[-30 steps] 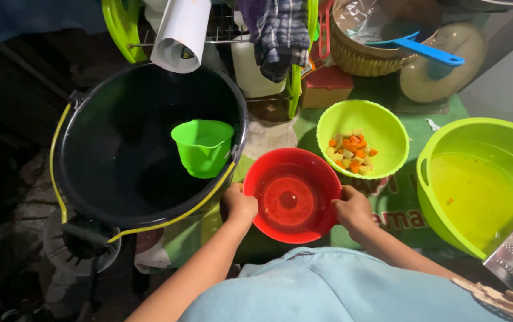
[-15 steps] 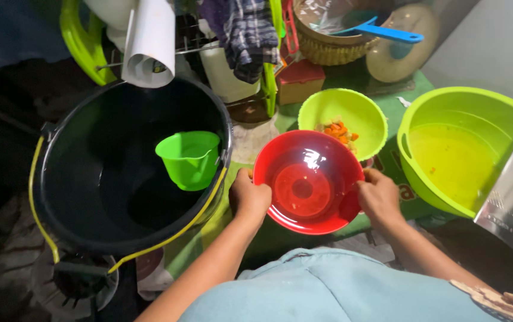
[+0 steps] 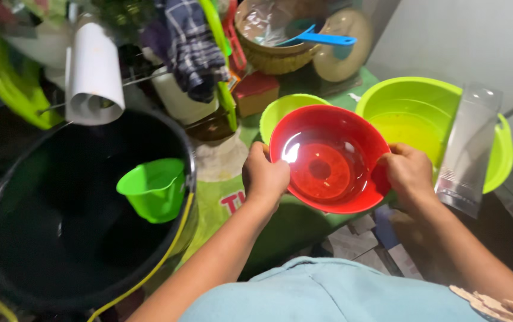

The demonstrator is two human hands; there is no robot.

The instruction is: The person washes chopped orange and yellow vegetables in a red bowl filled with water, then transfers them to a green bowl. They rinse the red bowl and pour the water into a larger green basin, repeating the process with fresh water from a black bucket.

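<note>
Both hands grip a red bowl (image 3: 330, 160) by its rim, left hand (image 3: 264, 177) and right hand (image 3: 408, 173), above a green mat (image 3: 226, 203). A black bucket (image 3: 47, 238) stands left, a large green basin (image 3: 423, 113) right, near a white wall (image 3: 459, 42).

Clear pouch (image 3: 468, 149): we see a long, shiny packet just right of our right hand (image 3: 408, 173), leaning on the large green basin (image 3: 423, 110).
Red box (image 3: 256, 90): small carton beyond our left hand (image 3: 265, 176), well apart.
</note>
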